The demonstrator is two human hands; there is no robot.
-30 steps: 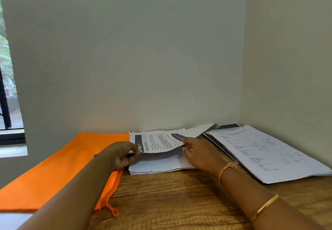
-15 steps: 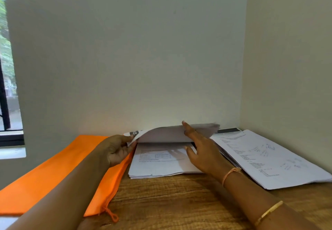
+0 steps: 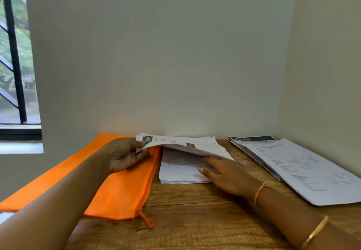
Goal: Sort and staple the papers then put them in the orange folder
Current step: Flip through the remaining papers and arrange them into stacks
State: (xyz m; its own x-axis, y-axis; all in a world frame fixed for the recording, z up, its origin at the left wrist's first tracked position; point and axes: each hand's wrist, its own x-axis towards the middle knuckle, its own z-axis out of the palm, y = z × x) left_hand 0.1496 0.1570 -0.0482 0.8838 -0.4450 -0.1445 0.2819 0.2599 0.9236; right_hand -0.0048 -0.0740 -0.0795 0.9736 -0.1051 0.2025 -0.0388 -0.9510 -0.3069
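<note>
A corner of the top sheets is pinched by the left hand. The right hand is laid flat, fingers straight, on the stack beneath. The orange folder is spread just left on the wooden desk, which is set into a wall corner. A second pile is laid at right.

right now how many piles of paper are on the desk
2. The middle pile lies beside the orange folder, top sheets held up by the left hand; the right pile lies farther right.
</note>
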